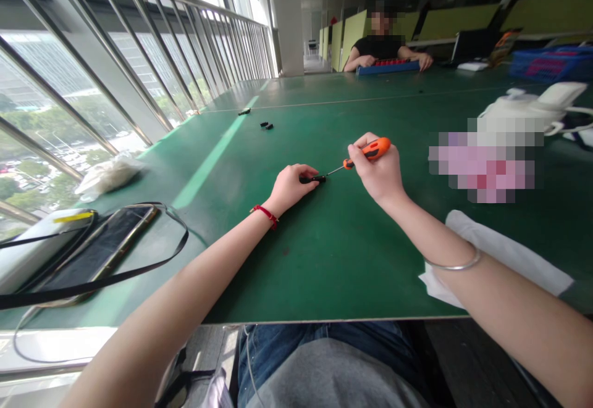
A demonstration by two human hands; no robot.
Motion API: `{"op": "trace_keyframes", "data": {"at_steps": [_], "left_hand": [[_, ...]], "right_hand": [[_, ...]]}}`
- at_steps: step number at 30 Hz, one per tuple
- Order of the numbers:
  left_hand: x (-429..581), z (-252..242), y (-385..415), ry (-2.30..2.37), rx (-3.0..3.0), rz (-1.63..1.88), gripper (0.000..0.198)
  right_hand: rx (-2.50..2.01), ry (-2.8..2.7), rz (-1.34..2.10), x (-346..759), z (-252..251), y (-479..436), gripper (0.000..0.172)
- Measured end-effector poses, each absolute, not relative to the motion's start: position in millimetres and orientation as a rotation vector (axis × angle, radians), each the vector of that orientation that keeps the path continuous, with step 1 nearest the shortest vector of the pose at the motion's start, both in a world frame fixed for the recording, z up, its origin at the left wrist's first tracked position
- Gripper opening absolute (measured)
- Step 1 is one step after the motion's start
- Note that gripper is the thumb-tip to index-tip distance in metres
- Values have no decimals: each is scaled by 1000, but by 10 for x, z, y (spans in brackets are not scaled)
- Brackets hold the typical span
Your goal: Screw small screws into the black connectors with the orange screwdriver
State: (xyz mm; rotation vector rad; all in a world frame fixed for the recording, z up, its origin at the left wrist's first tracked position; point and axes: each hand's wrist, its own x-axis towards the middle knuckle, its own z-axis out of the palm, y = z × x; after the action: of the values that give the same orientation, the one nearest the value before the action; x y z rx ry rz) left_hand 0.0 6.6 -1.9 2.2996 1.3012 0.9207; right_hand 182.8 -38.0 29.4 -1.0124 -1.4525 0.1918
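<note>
Left hand point(291, 188) cupped over, gripping a small black part point(311, 179) on the green bench point(352, 260); right hand point(376, 173) clenched around an orange screwdriver point(370, 149), tip against the part.

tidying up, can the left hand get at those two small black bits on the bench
Probably yes: nothing lies between the left hand and the black bits, but it is holding a small black part at the orange screwdriver's tip.
</note>
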Motion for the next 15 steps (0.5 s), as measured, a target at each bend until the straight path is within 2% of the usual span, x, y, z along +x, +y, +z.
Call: {"op": "trace_keyframes", "data": {"at_steps": [15], "left_hand": [[-5, 0, -34, 1400, 2468, 926, 16]], "right_hand": [[-1013, -1505, 251, 1797, 318, -433, 24]]}}
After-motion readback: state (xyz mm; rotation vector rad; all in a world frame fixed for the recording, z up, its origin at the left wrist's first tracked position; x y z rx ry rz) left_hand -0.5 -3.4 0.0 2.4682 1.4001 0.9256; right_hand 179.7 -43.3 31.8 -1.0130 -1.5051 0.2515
